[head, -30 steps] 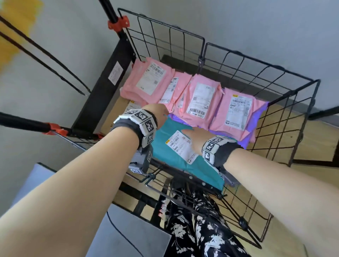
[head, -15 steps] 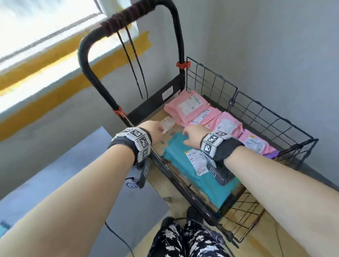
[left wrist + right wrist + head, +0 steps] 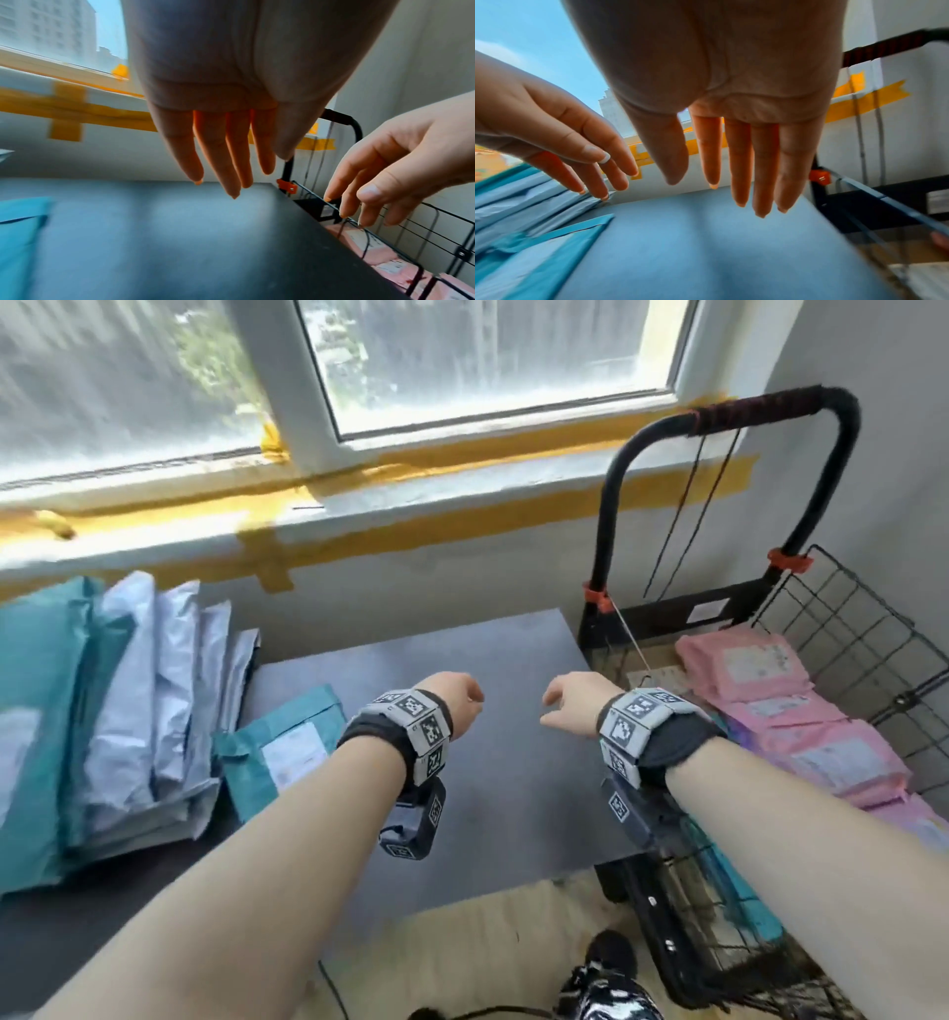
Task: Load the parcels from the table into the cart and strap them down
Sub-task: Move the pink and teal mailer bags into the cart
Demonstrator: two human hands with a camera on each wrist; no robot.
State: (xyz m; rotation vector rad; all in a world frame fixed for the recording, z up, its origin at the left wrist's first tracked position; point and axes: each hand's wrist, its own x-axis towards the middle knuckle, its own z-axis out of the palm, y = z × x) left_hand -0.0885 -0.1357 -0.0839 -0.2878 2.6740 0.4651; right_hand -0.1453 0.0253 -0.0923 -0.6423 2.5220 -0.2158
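Both hands hover empty above the dark table point(image 3: 488, 660), fingers straight and relaxed. My left hand point(image 3: 462, 701) point(image 3: 226, 162) is near the table's middle, with my right hand point(image 3: 565, 706) point(image 3: 731, 172) beside it, closer to the cart. A teal parcel point(image 3: 287, 752) with a white label lies flat on the table, left of my left hand. Further left stands a stack of white and teal parcels point(image 3: 128, 711). The black wire cart point(image 3: 862, 649) stands at the right, holding pink parcels point(image 3: 801, 721) and a teal parcel point(image 3: 739, 886) near its front.
The cart's black handle point(image 3: 760, 413) rises at the right, with thin black cords point(image 3: 688, 505) hanging from it. A window sill with yellow tape point(image 3: 359, 526) runs behind the table. A patterned trouser leg and a shoe point(image 3: 611, 968) show below on the wooden floor.
Both hands have left the teal parcel in the cart and swung left, over the table. The view has turned from the cart towards the table and window.
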